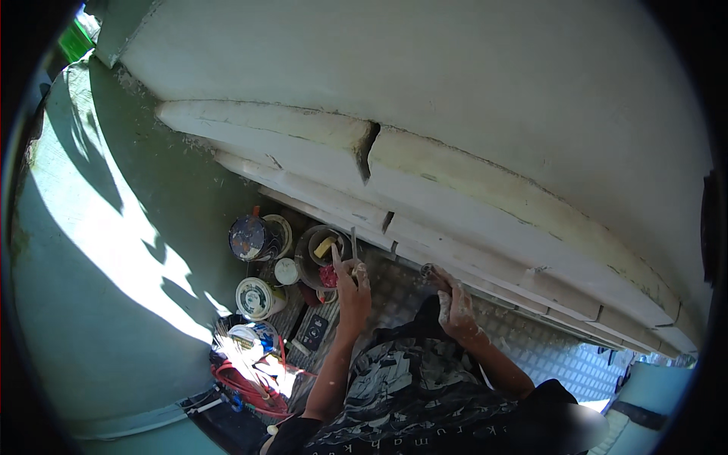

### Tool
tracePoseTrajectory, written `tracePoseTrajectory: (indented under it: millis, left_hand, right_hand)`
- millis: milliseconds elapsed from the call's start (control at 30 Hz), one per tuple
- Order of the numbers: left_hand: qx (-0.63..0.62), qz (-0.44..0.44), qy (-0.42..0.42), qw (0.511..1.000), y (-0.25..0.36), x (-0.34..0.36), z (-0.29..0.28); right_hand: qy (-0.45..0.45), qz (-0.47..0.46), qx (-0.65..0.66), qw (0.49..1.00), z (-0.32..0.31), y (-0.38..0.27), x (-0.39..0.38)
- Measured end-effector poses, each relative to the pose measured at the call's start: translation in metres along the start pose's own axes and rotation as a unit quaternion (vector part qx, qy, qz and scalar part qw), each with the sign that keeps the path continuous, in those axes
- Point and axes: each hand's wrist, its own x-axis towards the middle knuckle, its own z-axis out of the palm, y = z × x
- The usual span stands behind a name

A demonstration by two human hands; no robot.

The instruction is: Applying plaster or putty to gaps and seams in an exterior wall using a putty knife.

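My left hand, dusted with white, is closed with its index finger stretched out. A thin, flat grey blade-like tool stands up from its fingers; the handle is hidden. Behind that hand is a dark bucket with a yellow block and a red item in or beside it. My right hand, caked with white, is closed round a small dark object with a round end, whose kind I cannot make out. Both hands are in front of my body, apart from each other, below the stepped wall ledge.
The pale ledge has a dark vertical gap. To the left stand a paint-stained bucket, a white lidded tub and a red hose. A green wall bounds the left. Patterned paving lies below.
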Motion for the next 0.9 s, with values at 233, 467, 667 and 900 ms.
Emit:
tracePoseTrajectory:
  millis: [233, 467, 667, 900]
  left_hand:
    - [0.127, 0.134, -0.103, 0.977, 0.023, 0.023, -0.013]
    - [0.163, 0.111, -0.234, 0.952, 0.033, 0.049, -0.022]
    - [0.187, 0.141, -0.244, 0.941, 0.046, 0.063, -0.014]
    - [0.245, 0.135, -0.242, 0.929, 0.060, 0.061, -0.021]
  right_hand:
    - [0.106, -0.021, -0.039, 0.993, -0.063, 0.028, 0.014]
    - [0.016, 0.033, -0.121, 0.992, -0.076, 0.055, 0.011]
    - [0.070, 0.042, -0.125, 0.989, -0.070, 0.057, 0.010]
    - [0.052, 0.006, -0.208, 0.977, -0.069, 0.060, 0.006]
